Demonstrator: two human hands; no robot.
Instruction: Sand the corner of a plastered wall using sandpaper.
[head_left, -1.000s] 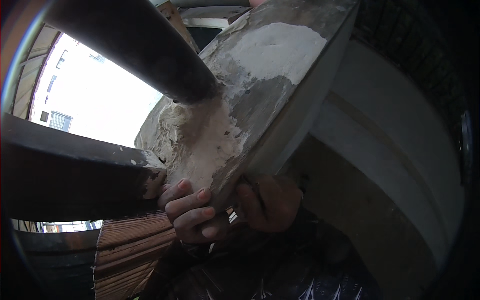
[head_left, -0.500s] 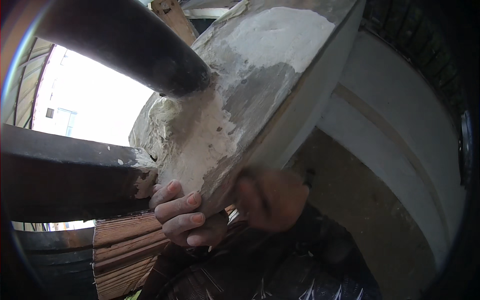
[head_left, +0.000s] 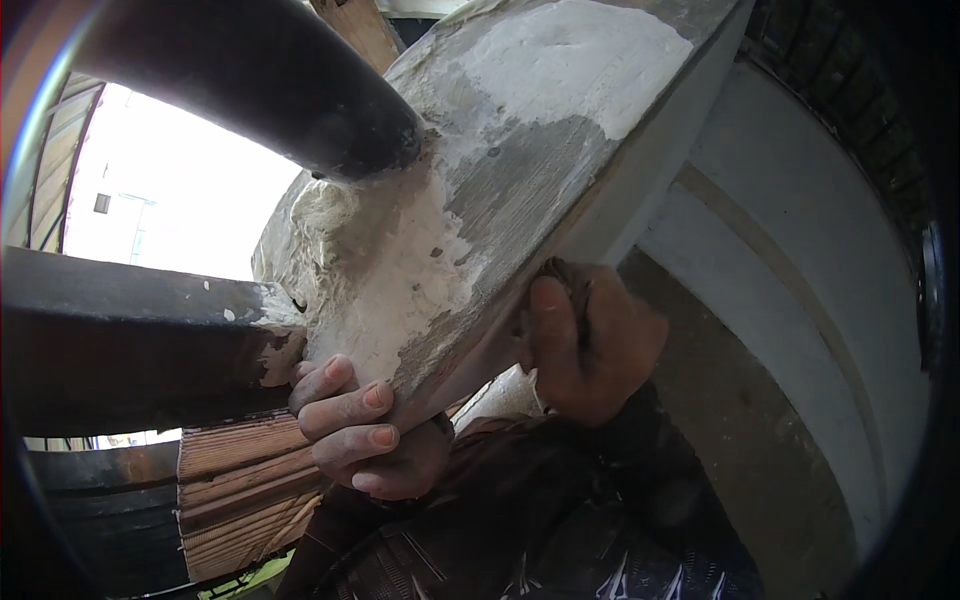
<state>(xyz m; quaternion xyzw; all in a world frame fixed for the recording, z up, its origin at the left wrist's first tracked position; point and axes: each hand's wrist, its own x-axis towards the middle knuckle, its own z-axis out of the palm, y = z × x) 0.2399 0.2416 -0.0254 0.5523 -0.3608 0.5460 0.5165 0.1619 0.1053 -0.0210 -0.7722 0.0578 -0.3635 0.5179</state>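
Note:
A grey slab-like piece (head_left: 530, 190), patched with white filler or plaster, slopes down from the top toward me. My left hand (head_left: 365, 430) is wrapped round its low end, with dusty fingertips on the near face. My right hand (head_left: 600, 345), slightly blurred, is closed in a pinch against the slab's right-hand edge. A dark bit of something thin shows between its thumb and fingers, too small to name. Across the slab the surface is smooth in the white patches and rough beside the dark round post (head_left: 370, 135).
A second dark beam (head_left: 150, 330) meets the slab's left end. Below it lies a stack of reddish-brown ribbed sheets (head_left: 250, 460). On the right, a pale curved panel (head_left: 780, 270) borders a brown surface (head_left: 740, 420). Bright daylight fills the gap at left.
My right hand has moved up and to the right along the slab's edge and is less blurred. My left hand keeps its hold, with only a slight shift in view.

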